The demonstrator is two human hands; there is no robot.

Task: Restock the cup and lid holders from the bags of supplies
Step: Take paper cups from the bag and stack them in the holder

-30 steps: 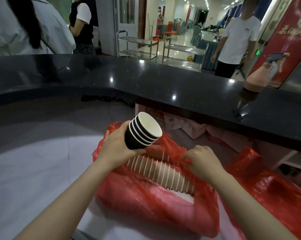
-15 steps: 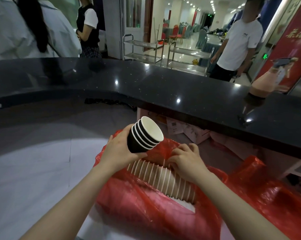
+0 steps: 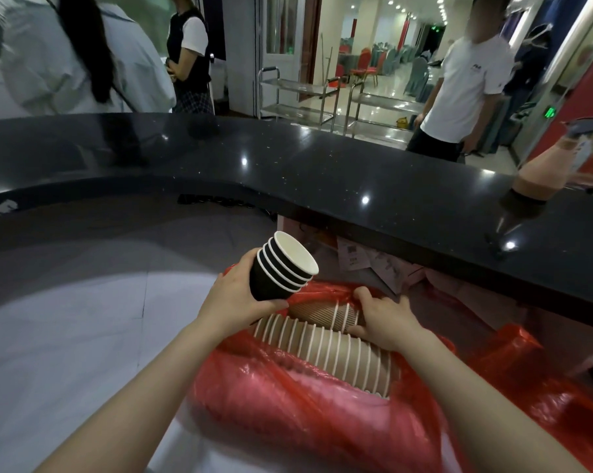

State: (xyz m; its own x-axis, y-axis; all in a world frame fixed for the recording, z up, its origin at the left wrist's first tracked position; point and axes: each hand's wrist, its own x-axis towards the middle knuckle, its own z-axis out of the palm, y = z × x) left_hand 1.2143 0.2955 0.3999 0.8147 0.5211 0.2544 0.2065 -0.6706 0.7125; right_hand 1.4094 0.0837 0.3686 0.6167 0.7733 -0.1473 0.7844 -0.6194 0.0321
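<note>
Only the head view here, looking down over a counter. Just left of frame center, the left hand [image 3: 235, 302] is wrapped around a short stack of black cups [image 3: 281, 268], white inside, tilted so the open mouths point up and to the right. Thumb sits under the stack, fingers curl around the far side.

Right of center, the right hand [image 3: 384, 320] is down in the open red plastic bag [image 3: 288, 404], fingers curled over the end of a short stack of brown ribbed cups [image 3: 326, 315] lying on its side. Just below that, touching it, a longer row of tan cups [image 3: 329, 353] with white rims runs diagonally toward the lower right, also inside the bag. The bag fills the lower middle of the frame and rests on a pale grey work surface [image 3: 66, 336] at lower left. A second red bag [image 3: 544, 387] sits at lower right, contents can't be made out.

Across the upper half runs a glossy black countertop [image 3: 322, 179]. At the right edge a bottle with pinkish liquid [image 3: 547, 165] stands on it. Behind the counter, people stand at upper left and upper right, with metal carts [image 3: 298, 97] near top center.
</note>
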